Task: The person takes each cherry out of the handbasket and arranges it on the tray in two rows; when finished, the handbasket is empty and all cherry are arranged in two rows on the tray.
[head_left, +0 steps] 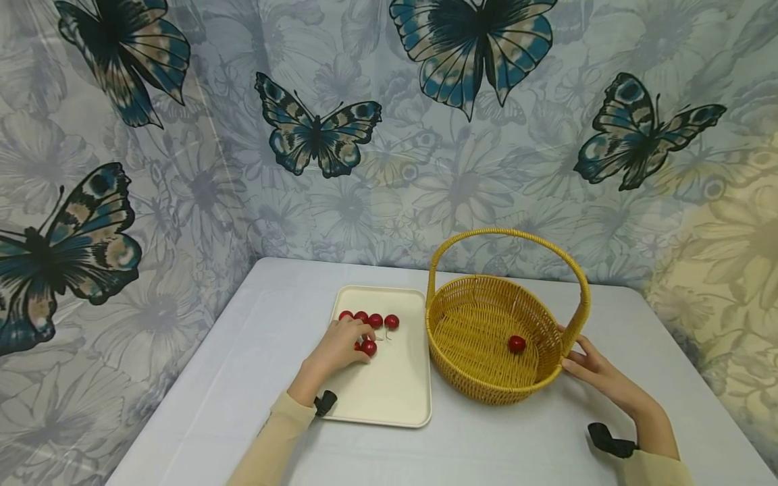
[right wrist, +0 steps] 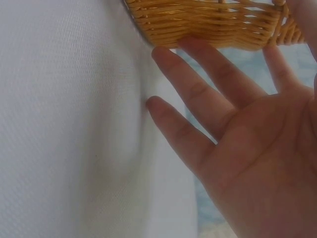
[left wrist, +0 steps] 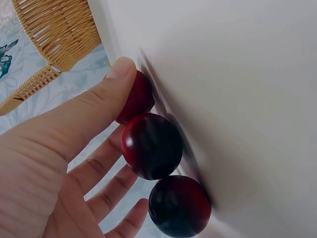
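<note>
My left hand reaches over the cream tray, thumb and forefinger around a dark red cherry. In the left wrist view the thumb presses that cherry, and two more cherries, a middle one and a nearer one, line up beside it. Farther back on the tray lies a row of several cherries with thin stems. My right hand rests its extended fingertips against the outer side of the yellow wicker basket, near the handle's base. One cherry lies inside the basket.
The basket's tall arched handle rises above its rim. Tray and basket stand side by side on a white-covered table. Butterfly-patterned cloth hangs behind the table and on the left.
</note>
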Tool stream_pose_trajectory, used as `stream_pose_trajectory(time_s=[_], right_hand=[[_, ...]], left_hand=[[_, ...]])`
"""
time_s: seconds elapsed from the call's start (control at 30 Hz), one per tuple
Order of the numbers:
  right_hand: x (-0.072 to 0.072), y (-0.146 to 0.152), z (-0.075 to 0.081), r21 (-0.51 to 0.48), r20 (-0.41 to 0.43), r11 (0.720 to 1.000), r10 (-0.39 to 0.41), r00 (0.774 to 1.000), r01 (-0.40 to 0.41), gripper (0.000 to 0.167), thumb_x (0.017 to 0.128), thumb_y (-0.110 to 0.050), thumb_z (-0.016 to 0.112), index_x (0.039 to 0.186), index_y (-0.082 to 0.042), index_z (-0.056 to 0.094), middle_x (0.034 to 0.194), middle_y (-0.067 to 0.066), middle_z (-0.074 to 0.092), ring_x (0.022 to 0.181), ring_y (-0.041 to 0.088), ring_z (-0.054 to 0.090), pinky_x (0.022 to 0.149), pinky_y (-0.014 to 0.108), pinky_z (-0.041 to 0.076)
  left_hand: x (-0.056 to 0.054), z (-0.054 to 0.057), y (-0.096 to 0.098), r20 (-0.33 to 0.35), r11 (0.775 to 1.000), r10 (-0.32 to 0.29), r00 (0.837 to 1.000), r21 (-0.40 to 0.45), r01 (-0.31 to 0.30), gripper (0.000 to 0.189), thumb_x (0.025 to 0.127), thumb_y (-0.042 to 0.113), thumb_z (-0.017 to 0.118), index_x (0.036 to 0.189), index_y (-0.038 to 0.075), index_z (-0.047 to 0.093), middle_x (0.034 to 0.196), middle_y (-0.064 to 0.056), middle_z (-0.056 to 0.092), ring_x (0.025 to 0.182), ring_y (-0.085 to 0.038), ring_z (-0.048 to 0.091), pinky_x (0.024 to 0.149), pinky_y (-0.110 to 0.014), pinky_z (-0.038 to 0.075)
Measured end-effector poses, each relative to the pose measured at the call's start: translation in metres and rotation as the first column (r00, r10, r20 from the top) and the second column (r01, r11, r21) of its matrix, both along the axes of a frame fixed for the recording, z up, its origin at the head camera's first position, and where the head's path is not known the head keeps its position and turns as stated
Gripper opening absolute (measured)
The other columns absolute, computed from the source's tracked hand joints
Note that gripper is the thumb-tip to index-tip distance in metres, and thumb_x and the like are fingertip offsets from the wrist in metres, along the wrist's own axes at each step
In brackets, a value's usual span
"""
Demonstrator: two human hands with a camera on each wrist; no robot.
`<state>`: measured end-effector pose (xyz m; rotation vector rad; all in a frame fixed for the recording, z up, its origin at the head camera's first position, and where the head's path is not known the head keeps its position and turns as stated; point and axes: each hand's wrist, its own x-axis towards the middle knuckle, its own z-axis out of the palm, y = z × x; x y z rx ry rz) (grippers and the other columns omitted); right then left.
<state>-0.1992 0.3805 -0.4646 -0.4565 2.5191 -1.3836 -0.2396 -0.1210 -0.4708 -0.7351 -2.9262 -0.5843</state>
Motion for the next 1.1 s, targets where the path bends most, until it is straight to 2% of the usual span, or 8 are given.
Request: stream_pose_trajectory(time_s=[0.13, 0.3, 0.4, 0.5, 0.67, 0.83, 1.1], right_hand=[[0.0, 0.0, -0.001, 0.008, -0.007, 1.0, 0.005, 1.0, -0.005, 0.065, 0.099, -0.016, 0.044, 0.15, -0.017, 0.004, 0.142, 0.035, 0.026, 0.109, -0.021, 0.035, 0.083, 0.029, 0.045], [0.0, 0.001, -0.003, 0.011, -0.007, 1.0, -0.001, 1.0, 0.001, 0.066, 0.099, -0.017, 0.045, 0.15, -0.017, 0.003, 0.143, 0.035, 0.025, 0.109, -0.022, 0.034, 0.084, 0.027, 0.045], [0.0, 0.0, -0.003, 0.011, -0.003, 1.0, -0.004, 1.0, 0.004, 0.066, 0.099, -0.017, 0.044, 0.15, -0.016, 0.002, 0.143, 0.035, 0.025, 0.108, -0.023, 0.033, 0.089, 0.044, 0.045], [0.0, 0.0, -0.002, 0.014, -0.001, 1.0, -0.005, 1.0, 0.005, 0.066, 0.099, -0.017, 0.044, 0.15, -0.016, 0.002, 0.142, 0.035, 0.026, 0.108, -0.023, 0.033, 0.089, 0.06, 0.039], [0.0, -0.001, -0.001, 0.005, 0.001, 1.0, -0.006, 1.0, 0.006, 0.065, 0.099, -0.017, 0.044, 0.149, -0.015, 0.002, 0.142, 0.035, 0.027, 0.108, -0.021, 0.036, 0.09, 0.064, 0.036], [0.0, -0.001, -0.001, -0.004, 0.016, 1.0, -0.015, 1.0, 0.015, 0.066, 0.099, -0.018, 0.044, 0.149, -0.014, 0.002, 0.141, 0.036, 0.027, 0.106, -0.021, 0.036, 0.091, 0.07, 0.031], [0.002, -0.001, 0.0, -0.018, 0.033, 1.0, -0.019, 0.999, 0.02, 0.065, 0.099, -0.018, 0.044, 0.149, -0.014, 0.003, 0.142, 0.036, 0.025, 0.105, -0.023, 0.034, 0.09, 0.072, 0.027]], left_hand=[[-0.001, -0.001, -0.001, 0.005, 1.0, -0.005, 1.0, 0.002, 0.005, 0.037, 0.064, 0.03, 0.084, 0.097, 0.023, 0.068, 0.082, 0.007, 0.062, 0.083, -0.012, 0.044, 0.072, -0.033, 0.034], [-0.001, -0.001, -0.001, 0.01, 1.0, -0.006, 1.0, 0.007, 0.006, 0.04, 0.064, 0.03, 0.084, 0.099, 0.022, 0.068, 0.083, 0.007, 0.062, 0.085, -0.013, 0.045, 0.074, -0.033, 0.035], [-0.001, 0.0, -0.002, 0.012, 1.0, -0.001, 1.0, 0.012, 0.001, 0.04, 0.064, 0.029, 0.085, 0.099, 0.023, 0.068, 0.084, 0.007, 0.063, 0.087, -0.013, 0.046, 0.076, -0.035, 0.035], [-0.001, 0.0, -0.003, 0.019, 1.0, -0.001, 1.0, 0.016, 0.0, 0.04, 0.064, 0.028, 0.084, 0.1, 0.023, 0.067, 0.086, 0.007, 0.063, 0.09, -0.014, 0.048, 0.079, -0.037, 0.036], [-0.001, 0.003, -0.005, 0.02, 1.0, -0.007, 1.0, 0.027, 0.006, 0.041, 0.064, 0.027, 0.084, 0.102, 0.022, 0.068, 0.088, 0.005, 0.065, 0.091, -0.015, 0.05, 0.082, -0.04, 0.038], [0.0, 0.007, -0.006, 0.031, 0.999, -0.009, 0.999, 0.052, 0.007, 0.041, 0.066, 0.026, 0.083, 0.103, 0.023, 0.068, 0.089, 0.007, 0.065, 0.091, -0.013, 0.049, 0.08, -0.036, 0.037], [0.002, 0.014, -0.004, 0.032, 0.991, -0.061, 0.998, 0.124, 0.057, 0.037, 0.072, 0.026, 0.08, 0.106, 0.019, 0.067, 0.092, 0.007, 0.064, 0.087, -0.014, 0.047, 0.08, -0.037, 0.036]])
